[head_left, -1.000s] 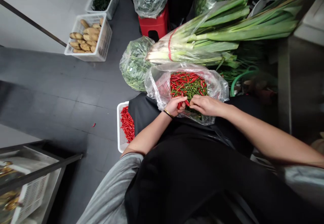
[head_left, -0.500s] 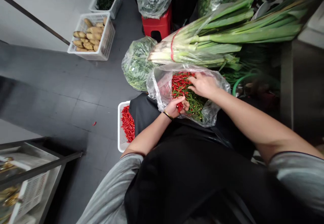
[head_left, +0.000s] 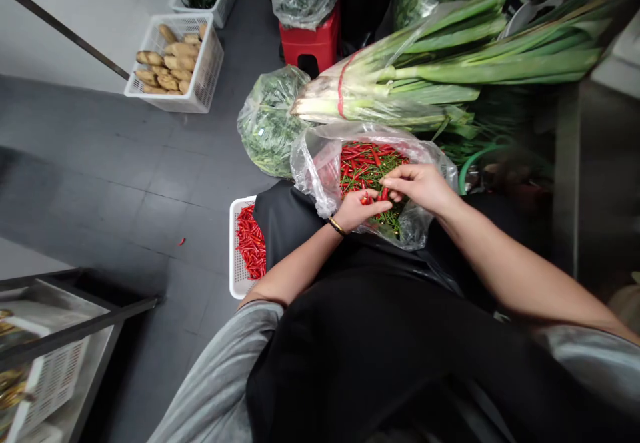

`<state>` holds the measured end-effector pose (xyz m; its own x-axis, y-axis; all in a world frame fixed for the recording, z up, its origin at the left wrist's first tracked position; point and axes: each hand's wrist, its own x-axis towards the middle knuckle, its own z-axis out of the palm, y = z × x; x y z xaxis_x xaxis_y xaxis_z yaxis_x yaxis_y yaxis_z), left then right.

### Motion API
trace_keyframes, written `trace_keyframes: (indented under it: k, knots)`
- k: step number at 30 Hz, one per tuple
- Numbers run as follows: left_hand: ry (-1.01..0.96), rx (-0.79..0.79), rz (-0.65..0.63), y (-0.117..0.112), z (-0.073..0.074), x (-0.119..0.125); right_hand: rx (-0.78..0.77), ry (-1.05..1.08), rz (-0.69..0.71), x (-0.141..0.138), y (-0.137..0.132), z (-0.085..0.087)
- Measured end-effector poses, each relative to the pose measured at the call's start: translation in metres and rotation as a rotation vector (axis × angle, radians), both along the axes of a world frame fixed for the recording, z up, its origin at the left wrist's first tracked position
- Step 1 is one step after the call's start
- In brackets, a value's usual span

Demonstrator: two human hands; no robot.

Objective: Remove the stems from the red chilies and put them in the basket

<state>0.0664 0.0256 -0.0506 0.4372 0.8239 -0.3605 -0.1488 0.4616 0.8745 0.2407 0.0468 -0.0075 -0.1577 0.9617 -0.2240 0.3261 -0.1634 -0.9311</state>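
Note:
An open clear plastic bag (head_left: 320,156) lies on my lap, filled with red chili peppers (head_left: 365,159) on green stems. Over the bag, my left hand (head_left: 357,209) is curled around a few red chilies. My right hand (head_left: 417,186) meets it from the right, its thumb and fingers pinching a red chili (head_left: 384,194) close to the left fingers. To the left of my knee, a white plastic basket (head_left: 235,256) holds loose red chilies (head_left: 251,243), partly covered by my black apron.
Behind the bag lie long leeks (head_left: 380,89) tied with a red band and a bag of leafy greens (head_left: 273,123). A red stool (head_left: 313,43) bears another bag. A basket of brown roots (head_left: 200,89) stands at the far left. One chili (head_left: 182,241) lies on the floor.
My right hand has drawn back from the chili pile toward my left hand and now pinches a chili there. My left hand has shifted slightly right.

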Motion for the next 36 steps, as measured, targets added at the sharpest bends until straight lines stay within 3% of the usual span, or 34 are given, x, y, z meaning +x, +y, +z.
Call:
trace_keyframes:
  k: [4, 7, 9, 12, 13, 15, 17, 22, 24, 26, 28, 31, 33, 36]
  knots:
    - [0.060, -0.032, -0.125, -0.007, 0.003, -0.002, -0.199, 0.199, -0.087, -0.013, -0.015, -0.018]
    - [0.095, -0.009, -0.152, -0.009, 0.004, -0.006, -0.245, 0.108, 0.063, -0.009, -0.021, -0.018]
    - [0.116, -0.033, -0.167, -0.010, 0.004, -0.007, -0.080, -0.087, 0.175, -0.005, -0.027, -0.013]
    - [0.114, -0.144, -0.183, -0.010, 0.008, -0.009, 0.328, -0.495, 0.212, 0.001, -0.036, -0.007]
    - [0.109, -0.176, -0.196, -0.010, 0.009, -0.009, 0.406, -0.607, 0.211, 0.003, -0.038, -0.007]
    - [0.123, -0.192, -0.229, -0.010, 0.011, -0.010, 0.416, -0.715, 0.215, 0.007, -0.038, -0.010]
    - [0.194, -0.130, -0.266, -0.011, 0.011, -0.011, 0.329, -0.640, 0.225, 0.011, -0.035, -0.015]
    - [0.349, 0.143, -0.416, -0.012, 0.009, -0.011, -0.051, -0.111, 0.414, 0.006, -0.030, -0.023]
    - [0.330, 0.172, -0.485, -0.013, 0.007, -0.012, -0.175, 0.032, 0.471, 0.002, -0.033, -0.025]
    - [0.303, 0.152, -0.520, -0.014, 0.006, -0.013, -0.204, 0.080, 0.464, -0.002, -0.040, -0.026]
    - [0.290, 0.143, -0.515, -0.014, 0.003, -0.013, -0.100, -0.021, 0.375, -0.005, -0.050, -0.027]
    - [0.335, 0.187, -0.481, -0.014, -0.001, -0.010, 0.256, -0.378, 0.230, -0.013, -0.062, -0.023]
    - [0.368, 0.206, -0.448, -0.012, -0.003, -0.008, 0.442, -0.580, 0.222, -0.018, -0.064, -0.020]
    - [0.410, 0.248, -0.367, -0.010, -0.002, -0.009, 0.482, -0.619, 0.244, -0.020, -0.053, -0.015]
